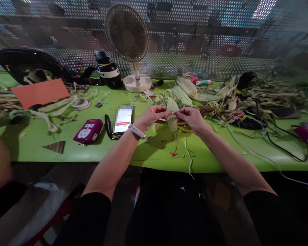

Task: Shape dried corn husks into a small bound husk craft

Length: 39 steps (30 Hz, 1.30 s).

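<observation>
Both hands met over the green worktop (66,150), sharing one pale corn husk (172,114). The left hand (150,117) had its fingers closed on the husk's left edge, and the right hand (192,118) pinched the right edge, so the leaf stood upright between them, probably kept taut for folding or splitting. Just under the right fingers lay a yellow loop (183,128), too hidden to identify. Left of the left fingers rested a phone (123,119) and a magenta case (88,130). Beyond the fingers a heap of husks (195,92) spread beside a desk fan (128,41).
</observation>
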### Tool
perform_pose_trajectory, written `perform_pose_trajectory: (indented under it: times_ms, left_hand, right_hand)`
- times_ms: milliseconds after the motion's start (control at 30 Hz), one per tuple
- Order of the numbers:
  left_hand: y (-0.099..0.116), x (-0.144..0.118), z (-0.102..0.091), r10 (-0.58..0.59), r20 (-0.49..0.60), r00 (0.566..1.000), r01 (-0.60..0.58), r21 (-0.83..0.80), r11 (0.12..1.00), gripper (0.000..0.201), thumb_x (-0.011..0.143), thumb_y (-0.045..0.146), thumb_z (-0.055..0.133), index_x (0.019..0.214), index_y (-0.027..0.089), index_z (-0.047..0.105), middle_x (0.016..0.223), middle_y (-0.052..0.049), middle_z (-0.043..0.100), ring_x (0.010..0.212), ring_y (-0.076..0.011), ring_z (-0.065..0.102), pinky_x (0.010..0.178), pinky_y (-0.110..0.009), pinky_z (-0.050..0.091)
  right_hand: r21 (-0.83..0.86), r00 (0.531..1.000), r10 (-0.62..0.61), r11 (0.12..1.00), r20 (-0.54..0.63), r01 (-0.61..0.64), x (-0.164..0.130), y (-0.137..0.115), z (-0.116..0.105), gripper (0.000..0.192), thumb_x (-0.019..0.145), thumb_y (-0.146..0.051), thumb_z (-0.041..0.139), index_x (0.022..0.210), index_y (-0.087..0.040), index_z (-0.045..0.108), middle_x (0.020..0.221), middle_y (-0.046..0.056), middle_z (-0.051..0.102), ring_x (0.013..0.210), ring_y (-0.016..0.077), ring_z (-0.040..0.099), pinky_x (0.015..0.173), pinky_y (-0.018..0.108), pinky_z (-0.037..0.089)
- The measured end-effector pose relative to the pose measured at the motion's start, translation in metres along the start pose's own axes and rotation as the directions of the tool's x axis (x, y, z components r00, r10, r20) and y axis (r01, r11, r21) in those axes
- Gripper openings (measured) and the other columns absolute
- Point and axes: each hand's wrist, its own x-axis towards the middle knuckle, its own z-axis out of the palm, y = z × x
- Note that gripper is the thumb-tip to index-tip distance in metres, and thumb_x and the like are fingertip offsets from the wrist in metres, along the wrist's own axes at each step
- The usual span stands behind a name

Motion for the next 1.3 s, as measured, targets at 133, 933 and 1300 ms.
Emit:
perform_pose_trajectory:
  times_ms: [133,933,1300]
  left_hand:
    - [-0.003,0.001,0.001,0.038,-0.005,0.999,-0.038,0.009,0.999,0.024,0.066,0.028,0.084,0.075,0.012,0.068,0.073,-0.001,0.068,0.066,-0.0093,0.063,0.073,-0.029,0.058]
    - [-0.01,0.006,-0.003,0.114,0.106,0.988,-0.131,0.164,0.978,0.023,0.07,0.029,0.08,0.078,0.012,0.068,0.072,0.0,0.066,0.066,-0.0083,0.061,0.072,-0.027,0.056]
    - [-0.014,0.008,-0.005,0.225,0.124,0.967,-0.255,0.377,0.89,0.025,0.071,0.038,0.077,0.071,0.015,0.067,0.064,0.0,0.061,0.061,-0.0097,0.052,0.061,-0.025,0.045]
  right_hand:
    - [-0.038,0.999,-0.028,0.999,0.023,0.029,0.0,0.002,0.0,0.039,0.055,-0.05,0.087,0.069,-0.019,0.067,0.063,-0.003,0.063,0.056,0.0096,0.055,0.06,0.028,0.053]
    - [-0.312,0.978,-0.002,0.948,0.209,0.069,-0.002,-0.008,-0.005,0.04,0.066,-0.054,0.077,0.07,-0.017,0.065,0.058,-0.001,0.059,0.053,0.0106,0.052,0.054,0.027,0.045]
    - [-0.524,0.968,-0.112,0.824,0.223,0.216,-0.007,-0.006,-0.005,0.033,0.078,-0.048,0.063,0.066,-0.018,0.059,0.059,0.0,0.059,0.055,0.0122,0.049,0.055,0.027,0.036]
